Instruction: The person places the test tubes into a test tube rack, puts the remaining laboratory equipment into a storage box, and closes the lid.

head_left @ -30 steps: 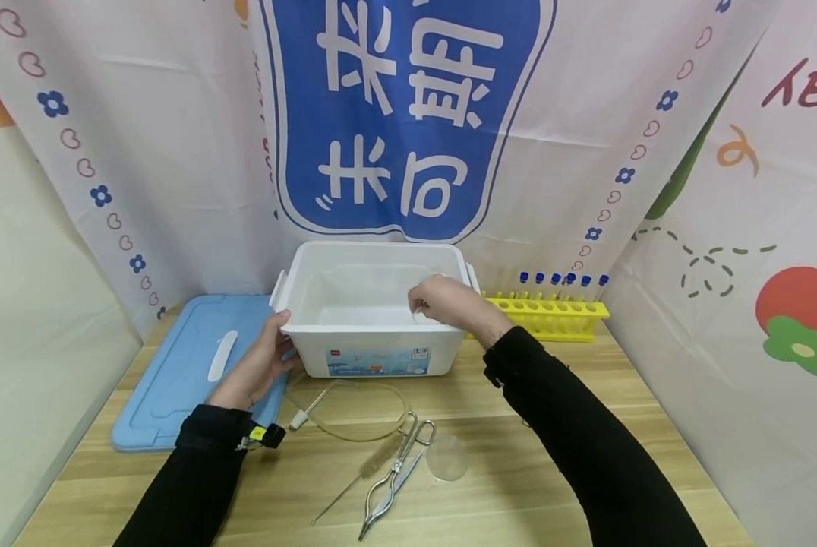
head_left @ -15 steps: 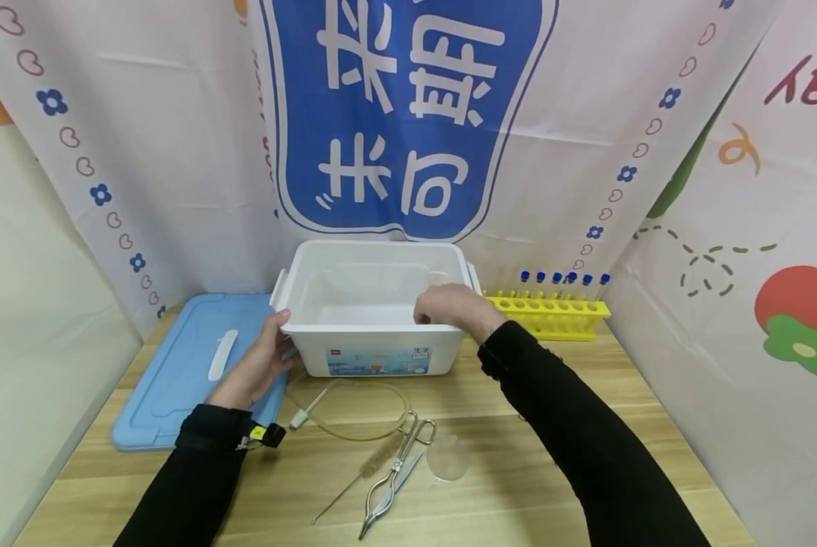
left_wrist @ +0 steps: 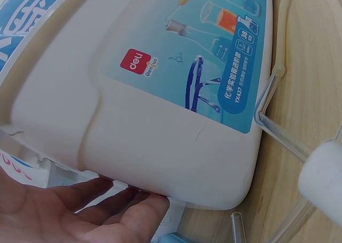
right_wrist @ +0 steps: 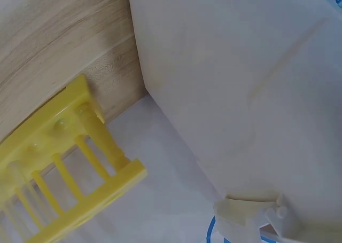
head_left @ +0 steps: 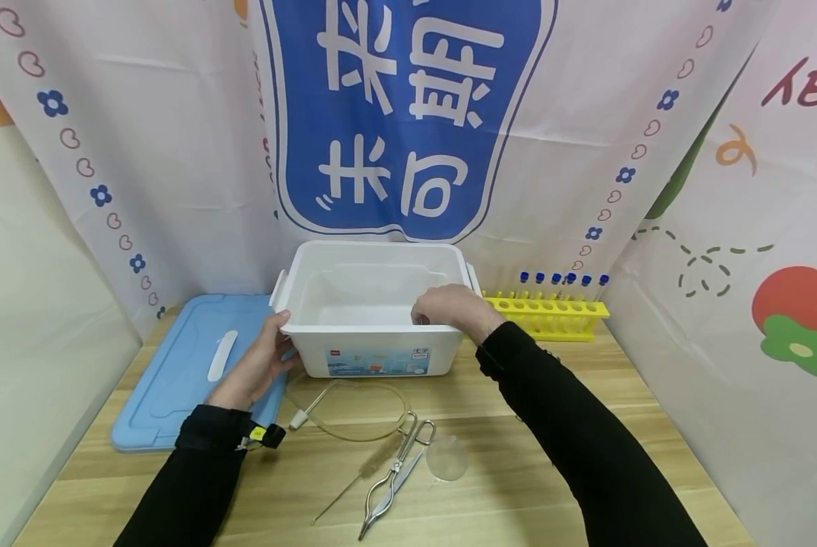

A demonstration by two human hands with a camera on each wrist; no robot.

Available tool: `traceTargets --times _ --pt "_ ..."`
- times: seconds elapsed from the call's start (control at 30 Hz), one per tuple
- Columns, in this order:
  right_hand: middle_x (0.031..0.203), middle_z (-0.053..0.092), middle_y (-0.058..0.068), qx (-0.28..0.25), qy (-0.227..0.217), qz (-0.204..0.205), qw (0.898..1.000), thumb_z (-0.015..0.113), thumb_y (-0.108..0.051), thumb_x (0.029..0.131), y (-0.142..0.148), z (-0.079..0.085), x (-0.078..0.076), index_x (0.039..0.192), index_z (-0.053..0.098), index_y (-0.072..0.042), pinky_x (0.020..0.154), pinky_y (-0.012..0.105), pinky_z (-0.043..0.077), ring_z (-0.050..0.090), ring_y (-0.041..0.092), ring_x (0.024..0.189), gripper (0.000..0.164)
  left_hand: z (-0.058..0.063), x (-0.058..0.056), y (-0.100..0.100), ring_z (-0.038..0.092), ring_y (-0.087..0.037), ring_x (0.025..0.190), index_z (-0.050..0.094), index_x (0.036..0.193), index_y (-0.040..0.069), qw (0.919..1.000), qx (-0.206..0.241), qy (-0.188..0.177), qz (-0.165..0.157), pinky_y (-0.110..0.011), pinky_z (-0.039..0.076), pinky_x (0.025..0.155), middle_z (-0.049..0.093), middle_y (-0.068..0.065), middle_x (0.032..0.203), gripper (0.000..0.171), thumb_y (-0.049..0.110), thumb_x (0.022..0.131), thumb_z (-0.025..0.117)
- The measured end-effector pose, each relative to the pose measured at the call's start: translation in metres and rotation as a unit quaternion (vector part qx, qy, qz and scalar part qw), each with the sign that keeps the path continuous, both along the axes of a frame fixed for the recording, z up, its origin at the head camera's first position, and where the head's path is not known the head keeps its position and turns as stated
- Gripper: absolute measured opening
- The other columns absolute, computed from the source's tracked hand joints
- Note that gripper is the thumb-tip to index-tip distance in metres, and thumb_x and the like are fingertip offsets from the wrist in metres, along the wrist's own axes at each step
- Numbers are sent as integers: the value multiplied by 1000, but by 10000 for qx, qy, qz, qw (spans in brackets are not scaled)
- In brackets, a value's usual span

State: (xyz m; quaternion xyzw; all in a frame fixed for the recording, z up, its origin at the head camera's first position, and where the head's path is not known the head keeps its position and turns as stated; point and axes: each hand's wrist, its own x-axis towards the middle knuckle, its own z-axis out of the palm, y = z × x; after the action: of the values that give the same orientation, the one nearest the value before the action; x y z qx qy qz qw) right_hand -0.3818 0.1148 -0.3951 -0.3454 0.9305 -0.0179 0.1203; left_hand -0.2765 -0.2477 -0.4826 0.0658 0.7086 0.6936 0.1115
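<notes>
Before a printed curtain (head_left: pixel 176 99), a wood-grain worktop (head_left: pixel 518 486) is carrying a white box (head_left: pixel 377 349) at frame centre.
Its long axis is running left to right; the left hand (head_left: pixel 261 361) is holding the left end, grip half-curled, thumb at the rim, while the right hand (head_left: pixel 452 308) is hanging over the front rim's right part, nearer the cavity, its grip hiding inside, hold impossible to tell. A blue lid (head_left: pixel 176 372) is lying left.

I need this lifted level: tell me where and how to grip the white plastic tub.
Likely best: both short ends of the white plastic tub, coming from left and right to hook under the overhanging rim. It stands upright, with white tabs jutting from those ends. The yellow plastic rack crowds the right end.
</notes>
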Motion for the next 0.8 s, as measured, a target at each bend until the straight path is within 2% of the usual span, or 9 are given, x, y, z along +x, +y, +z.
traceTargets --times 0.07,0.17,0.33,0.47,0.57,0.7,0.8 --pt "99 84 -6 -111 -28 4 9999 73 -9 108 1 0 0 97 87 -25 89 40 62 73 17 92 24 1 0 0 -7 -54 185 -13 189 16 10000 0 -2 9 -81 9 146 -7 -28 197 90 66 124 25" --pt "109 86 -4 -197 -67 -8 9998 72 -7 109 0 1 1 106 88 -24 99 46 64 76 20 102 24 1 0 0 -7 -54 184 -13 189 15 10000 -19 17 -3 -81 10 146 -6 -29 197 90 65 124 24" --pt "120 86 -1 -339 61 105 9993 73 -10 113 -2 0 0 121 87 -22 106 46 66 78 20 113 20 2 1 0 -6 -54 185 -11 189 15 10000 -28 41 -8 -80 11 147 -5 -29 197 90 65 124 25" --pt "124 88 -1 -700 239 322 9967 75 -21 116 -2 -1 -4 130 86 -19 107 42 67 81 19 117 18 2 1 0 -6 -53 185 -12 189 15 10000 0 21 -2 -80 11 147 -4 -29 197 89 64 124 24" --pt "125 88 -2 -1120 402 387 9921 72 -23 118 1 1 -4 131 86 -19 107 41 67 82 18 116 20 2 1 0 -6 -53 185 -12 189 15 10000 10 16 6 -80 11 147 -5 -29 197 89 64 124 24" --pt "123 88 -5 -1618 694 296 9839 73 -27 118 7 3 -1 129 87 -21 104 41 68 82 16 114 18 2 1 -1 -7 -54 184 -12 189 14 9999 15 82 -66 -78 11 148 -6 -29 197 88 63 125 24" --pt "121 89 -5 -1805 836 206 9798 75 -27 118 11 5 3 129 86 -21 102 41 69 83 16 113 17 2 2 -1 -6 -55 184 -11 189 15 9999 14 98 -115 -77 12 148 -6 -29 197 88 64 125 24"
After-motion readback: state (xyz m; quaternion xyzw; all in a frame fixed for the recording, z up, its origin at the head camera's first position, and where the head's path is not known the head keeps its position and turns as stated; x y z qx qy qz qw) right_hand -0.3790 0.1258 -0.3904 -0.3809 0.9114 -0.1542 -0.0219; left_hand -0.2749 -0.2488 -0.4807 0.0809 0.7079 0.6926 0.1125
